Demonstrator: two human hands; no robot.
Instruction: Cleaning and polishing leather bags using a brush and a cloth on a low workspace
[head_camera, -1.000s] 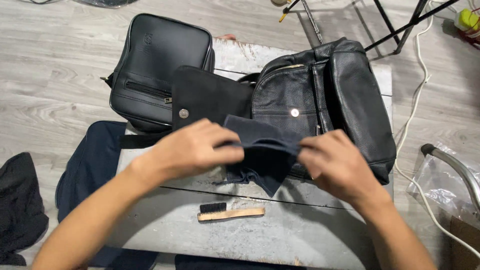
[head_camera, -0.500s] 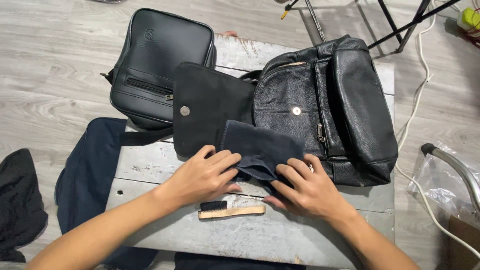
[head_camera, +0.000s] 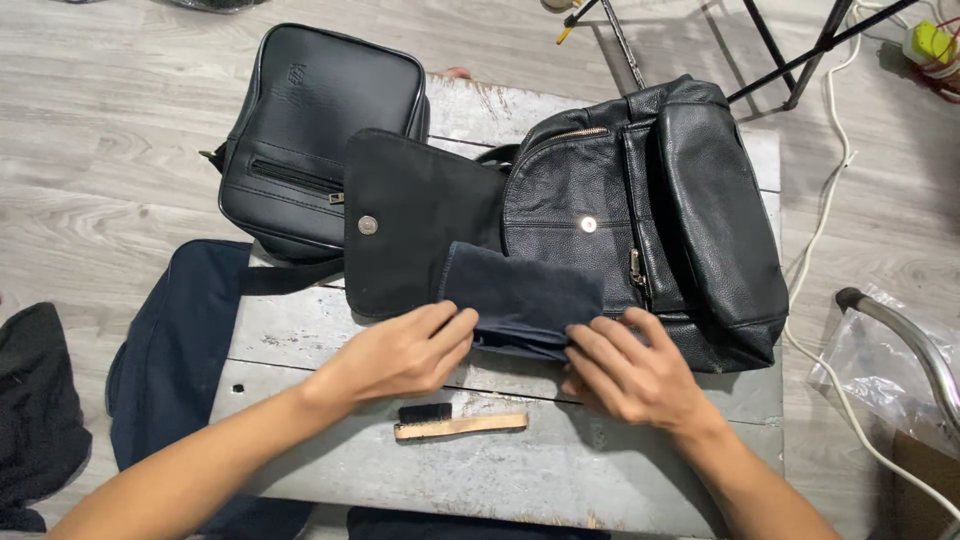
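Both hands had dropped lower since a second ago, when they held the dark blue cloth (head_camera: 522, 300) up in the air; now it lay folded flat against the front of the black leather backpack (head_camera: 690, 210). Left hand (head_camera: 400, 350) had its fingers pressing on the cloth's left edge, right hand (head_camera: 625, 370) pressing the right edge, thumbs maybe tucked under the fold, hard to tell from up there. So neither hand was clenched, more like flat and pinning the cloth down. Backpack's flap (head_camera: 405, 220) was flipped open to the left, snap showing. Right below the hands, a small wooden brush with black bristles (head_camera: 458, 422) sat on the grey weathered desk (head_camera: 600, 480), not touched by either hand. Second black bag (head_camera: 315, 130) lay behind on the floor, partly against the desk's far-left corner. Navy fabric (head_camera: 180, 350) hung off the left side.
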